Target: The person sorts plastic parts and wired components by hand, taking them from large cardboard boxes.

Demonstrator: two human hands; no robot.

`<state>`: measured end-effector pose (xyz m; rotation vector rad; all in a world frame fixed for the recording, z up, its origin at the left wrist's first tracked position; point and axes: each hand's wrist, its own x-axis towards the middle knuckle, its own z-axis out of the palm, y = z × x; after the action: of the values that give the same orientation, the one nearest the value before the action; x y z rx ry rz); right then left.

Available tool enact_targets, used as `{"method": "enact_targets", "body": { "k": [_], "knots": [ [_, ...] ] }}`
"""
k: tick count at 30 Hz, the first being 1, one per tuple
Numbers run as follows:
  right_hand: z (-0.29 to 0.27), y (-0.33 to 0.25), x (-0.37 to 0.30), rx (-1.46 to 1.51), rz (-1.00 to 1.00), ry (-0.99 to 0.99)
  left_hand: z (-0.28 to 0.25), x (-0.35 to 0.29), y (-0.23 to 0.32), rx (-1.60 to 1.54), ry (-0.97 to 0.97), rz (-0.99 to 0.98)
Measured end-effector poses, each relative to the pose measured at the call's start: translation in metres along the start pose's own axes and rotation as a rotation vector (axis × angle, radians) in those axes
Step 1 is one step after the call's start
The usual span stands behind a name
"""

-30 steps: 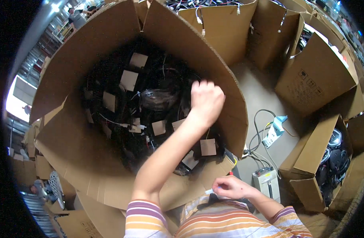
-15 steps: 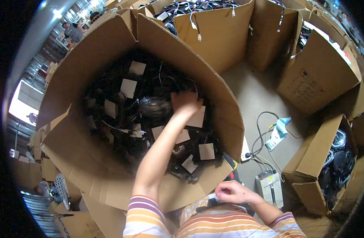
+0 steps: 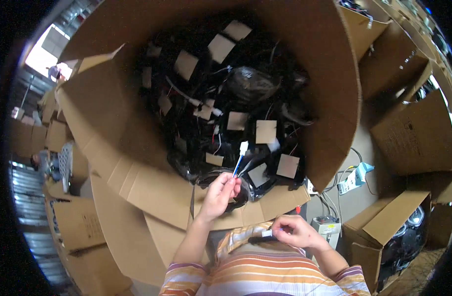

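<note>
My left hand (image 3: 221,196) is at the near edge of a large cardboard box (image 3: 122,182). Its fingers are closed on a cable with a white connector (image 3: 243,147), which points up and away from me; blue and white wire shows below the plug. Just behind that hand lies a dark, glossy part (image 3: 240,197), partly hidden, and I cannot tell whether the cable joins it. In front of my waist, my right hand (image 3: 297,232) pinches a small white connector (image 3: 267,233). Black parts with loose leads and beige square pads (image 3: 266,131) fill the box.
A grey metal unit (image 3: 327,229) with cables stands on the floor to the right, by a light-blue printed packet (image 3: 355,178). Farther right, an open carton (image 3: 391,219) holds black lamp units (image 3: 408,241). More cartons (image 3: 415,130) stand behind, others (image 3: 78,224) at left.
My left hand has come back from deep in the box to its near edge, now holding the connector cable. My right hand stays near my waist; its white connector now shows. The view has shifted.
</note>
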<state>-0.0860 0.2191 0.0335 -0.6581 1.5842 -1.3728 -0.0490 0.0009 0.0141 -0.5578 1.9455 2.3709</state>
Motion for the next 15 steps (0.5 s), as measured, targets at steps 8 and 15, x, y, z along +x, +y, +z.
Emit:
{"method": "enact_targets", "body": {
  "k": [8, 15],
  "knots": [
    [0.007, -0.008, 0.022, -0.075, 0.015, -0.008, -0.018, -0.026, -0.018, -0.157, -0.132, -0.092],
    [0.005, -0.021, 0.032, -0.096, 0.013, 0.050, -0.011, -0.025, -0.020, 0.064, -0.293, -0.056]
  ]
}}
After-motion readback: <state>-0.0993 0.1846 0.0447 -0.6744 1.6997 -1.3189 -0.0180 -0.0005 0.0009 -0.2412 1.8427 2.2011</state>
